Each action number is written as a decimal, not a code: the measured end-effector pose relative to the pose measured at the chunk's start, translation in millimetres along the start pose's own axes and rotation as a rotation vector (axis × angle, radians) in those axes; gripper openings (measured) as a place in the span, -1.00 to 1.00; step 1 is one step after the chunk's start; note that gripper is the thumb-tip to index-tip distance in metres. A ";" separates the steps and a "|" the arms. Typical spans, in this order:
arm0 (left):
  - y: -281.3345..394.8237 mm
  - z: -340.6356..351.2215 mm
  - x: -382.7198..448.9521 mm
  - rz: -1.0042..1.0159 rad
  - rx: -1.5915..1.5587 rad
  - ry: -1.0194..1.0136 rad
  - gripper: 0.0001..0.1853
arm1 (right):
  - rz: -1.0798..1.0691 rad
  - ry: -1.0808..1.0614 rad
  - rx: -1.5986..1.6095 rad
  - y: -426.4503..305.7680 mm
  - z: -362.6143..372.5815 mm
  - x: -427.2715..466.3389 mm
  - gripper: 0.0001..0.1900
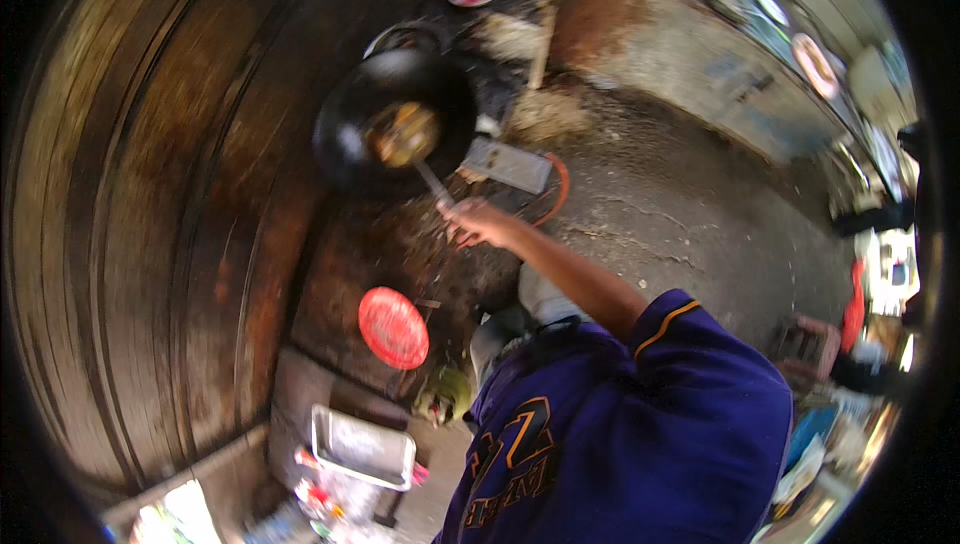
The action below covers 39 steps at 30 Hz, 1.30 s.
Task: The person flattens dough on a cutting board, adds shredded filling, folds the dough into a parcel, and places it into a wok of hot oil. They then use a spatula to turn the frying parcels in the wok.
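Observation:
My right hand (474, 221) grips the handle of a metal cooking utensil (431, 180), a spatula or ladle. The utensil's far end reaches into a large black wok (346, 140) and meets the food there. Yellow-brown food (405, 131) is gathered at the wok's bottom; blur hides what kind it is. My right arm stretches out from a purple short-sleeved shirt. My left hand is out of view.
A red plastic plate or basket (394, 328) and a rectangular metal tray (364, 448) lie nearer me. Beside the wok are a grey metal block (510, 165) and an orange hose (561, 191). Dark wooden planks (172, 206) form the left wall. A greenish gas cylinder (448, 392) stands near my legs.

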<state>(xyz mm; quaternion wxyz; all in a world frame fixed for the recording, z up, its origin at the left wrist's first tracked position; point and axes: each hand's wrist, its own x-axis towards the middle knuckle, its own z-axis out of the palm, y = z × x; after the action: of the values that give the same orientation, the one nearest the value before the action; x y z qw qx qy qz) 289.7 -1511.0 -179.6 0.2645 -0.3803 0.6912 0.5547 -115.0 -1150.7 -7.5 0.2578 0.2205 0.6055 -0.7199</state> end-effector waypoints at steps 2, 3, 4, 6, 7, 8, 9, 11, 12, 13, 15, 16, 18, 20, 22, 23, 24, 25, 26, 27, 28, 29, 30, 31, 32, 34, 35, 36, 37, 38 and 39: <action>34.4 -0.9 16.2 0.052 0.072 -0.057 -0.60 | -0.009 0.014 0.086 7.7 -14.4 -9.6 -0.24; 55.4 -0.5 27.7 0.094 0.107 -0.088 -0.61 | -0.046 0.031 0.175 17.1 -23.0 -17.2 -0.25; 75.0 0.4 35.9 0.131 0.151 -0.120 -0.61 | -0.121 0.034 0.220 30.4 -38.1 -26.1 -0.30; 117.6 7.6 56.1 0.227 0.227 -0.206 -0.62 | -0.110 0.126 0.229 66.1 -72.2 -35.4 -0.63; 139.4 12.6 67.5 0.284 0.261 -0.250 -0.62 | -0.163 0.229 0.083 95.3 -90.0 -41.1 -0.68; 162.2 19.1 78.2 0.359 0.282 -0.301 -0.63 | -0.257 0.287 -0.030 130.3 -113.3 -49.1 -0.70; 184.4 25.0 86.1 0.427 0.297 -0.356 -0.63 | -0.219 0.500 -0.269 169.1 -135.3 -56.9 -0.69; 228.5 37.0 98.3 0.579 0.335 -0.473 -0.64 | 0.051 0.638 -0.476 260.7 -175.3 -87.1 -0.66; 251.9 43.7 101.1 0.664 0.336 -0.547 -0.64 | 0.036 0.645 -0.446 312.3 -191.1 -120.4 -0.64; 273.4 55.0 100.6 0.743 0.324 -0.635 -0.64 | 0.146 0.797 -0.590 355.3 -193.3 -145.5 -0.69; 312.5 78.3 89.1 0.857 0.339 -0.737 -0.65 | 0.215 0.873 -0.830 428.6 -187.0 -211.7 -0.73; 325.2 91.8 76.7 0.892 0.429 -0.709 -0.68 | 0.177 0.887 -0.938 457.8 -172.9 -249.0 -0.74; 341.8 122.9 44.9 0.997 0.456 -0.697 -0.73 | 0.350 0.981 -0.841 498.7 -127.5 -312.2 -0.73; 354.0 151.4 12.3 0.891 0.500 -0.776 -0.78 | 0.486 1.236 -0.152 528.5 -65.3 -354.7 -0.75; 359.3 189.1 -19.0 1.474 0.742 -0.924 -0.76 | 0.794 1.012 -0.602 551.6 4.2 -370.5 -0.74; 356.3 205.3 -34.8 1.506 0.811 -0.984 -0.78 | 0.766 1.156 -0.805 564.0 46.7 -375.2 -0.76; 352.3 216.1 -50.4 1.519 0.892 -1.039 -0.79 | 0.827 1.145 -0.561 573.1 91.1 -369.7 -0.75; 343.9 225.7 -67.3 1.480 0.862 -1.104 -0.79 | 0.863 1.220 -0.178 581.3 134.7 -364.5 -0.74; 337.3 240.7 -84.6 1.456 0.825 -1.170 -0.79 | 0.830 1.245 0.162 585.9 176.7 -360.8 -0.73; 330.7 252.9 -101.6 1.435 0.787 -1.243 -0.79 | 0.852 0.856 -0.074 590.4 205.6 -359.1 -0.75; 319.9 259.1 -118.7 1.410 0.760 -1.313 -0.79 | 1.017 0.995 0.170 586.2 242.0 -342.5 -0.68; 307.3 262.6 -134.9 1.382 0.738 -1.383 -0.79 | 0.934 1.160 0.216 583.7 266.7 -334.0 -0.71; 293.1 264.9 -150.8 1.329 0.757 -1.450 -0.80 | 0.865 1.302 0.252 578.4 291.1 -326.6 -0.74; 279.3 263.6 -164.3 1.272 0.787 -1.518 -0.81 | 0.794 1.440 0.296 569.2 315.2 -318.1 -0.77; 266.0 259.5 -176.4 1.216 0.816 -1.588 -0.82 | 0.721 1.583 0.342 560.7 332.5 -312.8 -0.79; 240.0 247.7 -195.7 1.184 0.901 -1.689 -0.84 | 0.843 1.878 1.032 550.7 351.2 -309.4 -0.75; 225.9 244.0 -204.8 1.160 0.949 -1.723 -0.85 | 0.748 1.959 1.229 553.2 353.0 -312.0 -0.73; 212.6 236.2 -211.5 1.125 0.973 -1.749 -0.85 | 0.639 2.028 1.421 556.5 359.2 -311.9 -0.70; 198.6 229.0 -217.0 1.153 0.996 -1.780 -0.85 | 0.499 2.088 1.599 565.4 364.1 -313.7 -0.67; 184.6 219.9 -220.3 1.138 0.983 -1.804 -0.87 | 0.566 2.140 1.617 578.8 371.4 -316.3 -0.70; 168.9 212.4 -224.5 1.110 0.963 -1.833 -0.88 | 0.612 2.198 1.626 596.7 378.1 -320.3 -0.73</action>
<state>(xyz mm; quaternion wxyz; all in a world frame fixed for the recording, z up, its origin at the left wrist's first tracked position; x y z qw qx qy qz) 267.6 -1237.1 40.7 0.5016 0.6539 0.4518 0.3415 510.3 -1569.9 -194.1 -0.3957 0.8718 -0.1576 -0.2419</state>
